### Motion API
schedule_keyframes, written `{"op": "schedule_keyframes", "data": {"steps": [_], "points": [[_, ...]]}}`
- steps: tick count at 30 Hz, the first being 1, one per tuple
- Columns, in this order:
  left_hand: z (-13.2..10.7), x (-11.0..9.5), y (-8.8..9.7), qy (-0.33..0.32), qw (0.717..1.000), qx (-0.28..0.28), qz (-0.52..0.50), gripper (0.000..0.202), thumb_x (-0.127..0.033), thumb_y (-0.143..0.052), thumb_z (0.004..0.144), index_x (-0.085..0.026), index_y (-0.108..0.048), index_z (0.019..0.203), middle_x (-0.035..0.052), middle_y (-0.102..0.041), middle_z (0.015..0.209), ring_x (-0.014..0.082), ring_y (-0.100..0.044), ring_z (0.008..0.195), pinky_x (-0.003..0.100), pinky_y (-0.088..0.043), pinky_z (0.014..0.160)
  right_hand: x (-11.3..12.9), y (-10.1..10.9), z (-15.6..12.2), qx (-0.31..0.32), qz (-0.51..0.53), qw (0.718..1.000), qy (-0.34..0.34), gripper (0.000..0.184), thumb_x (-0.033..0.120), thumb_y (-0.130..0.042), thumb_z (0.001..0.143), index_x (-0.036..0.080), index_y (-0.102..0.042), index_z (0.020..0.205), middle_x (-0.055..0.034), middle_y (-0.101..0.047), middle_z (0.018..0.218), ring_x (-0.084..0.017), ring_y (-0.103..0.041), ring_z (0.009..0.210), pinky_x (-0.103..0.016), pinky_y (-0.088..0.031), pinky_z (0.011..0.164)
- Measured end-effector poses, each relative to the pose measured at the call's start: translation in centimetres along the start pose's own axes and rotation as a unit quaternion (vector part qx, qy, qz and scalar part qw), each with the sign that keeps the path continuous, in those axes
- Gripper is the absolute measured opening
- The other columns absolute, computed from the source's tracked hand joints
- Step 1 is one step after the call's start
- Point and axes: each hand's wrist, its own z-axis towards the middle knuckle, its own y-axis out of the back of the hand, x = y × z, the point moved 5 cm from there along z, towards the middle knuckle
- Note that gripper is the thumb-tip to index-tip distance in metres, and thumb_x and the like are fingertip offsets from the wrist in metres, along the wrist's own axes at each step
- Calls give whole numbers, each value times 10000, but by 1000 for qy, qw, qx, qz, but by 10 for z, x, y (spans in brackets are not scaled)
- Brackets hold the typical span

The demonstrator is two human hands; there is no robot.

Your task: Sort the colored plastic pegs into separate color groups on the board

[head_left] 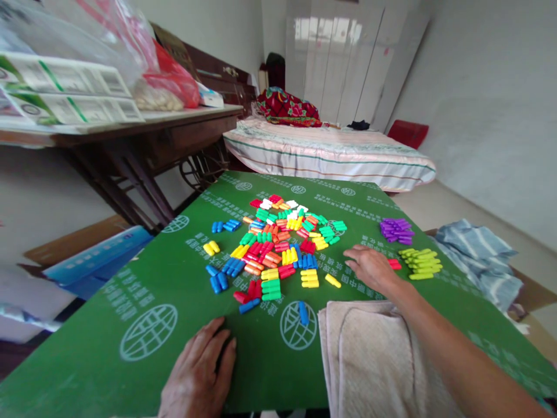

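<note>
My left hand [200, 371] lies on the green board [100, 348] near its front edge, fingers stretched and holding nothing. My right hand [372, 266] reaches over the board's right half, fingers apart, with no object visible in it. Just beyond that wrist is a red peg-like piece [394, 264], partly hidden. Between the hands spreads a loose heap of small plastic peg-like pieces [261, 249] in red, blue, green, yellow, orange and white. A single yellow piece [333, 281] lies left of my right hand, and a blue piece [303, 312] sits nearer me.
Purple pieces [395, 230] and lime-green pieces [420, 263] form separate piles at the right. A folded beige towel [365, 354] lies under my right forearm. A wooden table [187, 122] with boxes and bags stands left; a bed [331, 148] is behind.
</note>
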Motion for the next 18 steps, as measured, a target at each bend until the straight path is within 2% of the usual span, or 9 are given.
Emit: {"op": "schedule_keyframes", "data": {"steps": [4, 9, 14, 18], "points": [[1, -1, 2, -13, 1000, -5, 8, 280, -377, -445, 891, -164, -608, 969, 101, -647, 1086, 220, -629, 957, 355, -510, 855, 51, 6, 30, 28, 1, 999, 18, 243, 253, -430, 890, 257, -656, 978, -17, -675, 971, -157, -596, 900, -249, -393, 731], [2, -2, 6, -10, 1000, -15, 16, 292, -375, -425, 897, -167, -621, 958, 100, -658, 1067, 216, -636, 942, 352, -514, 869, 85, 7, 60, 41, 1, 999, 30, 235, 281, -459, 868, 275, -665, 982, -18, -690, 990, -174, -615, 918, -246, -392, 668], [2, -5, 7, 0, 1000, -8, 16, 288, -354, -434, 898, -158, -640, 943, 99, -660, 1075, 210, -636, 945, 339, -521, 863, 107, 7, 54, 41, -5, 997, 60, 282, 305, -397, 899, 254, -666, 970, -47, -696, 956, -199, -628, 919, -269, -409, 690], [2, -8, 9, 10, 1000, -5, 25, 295, -350, -424, 905, -151, -638, 952, 104, -659, 1073, 212, -632, 956, 350, -518, 872, 129, 1, 38, 68, -9, 988, 140, 256, 354, -451, 878, 272, -647, 1020, -39, -704, 930, -203, -639, 909, -273, -423, 712]]}}
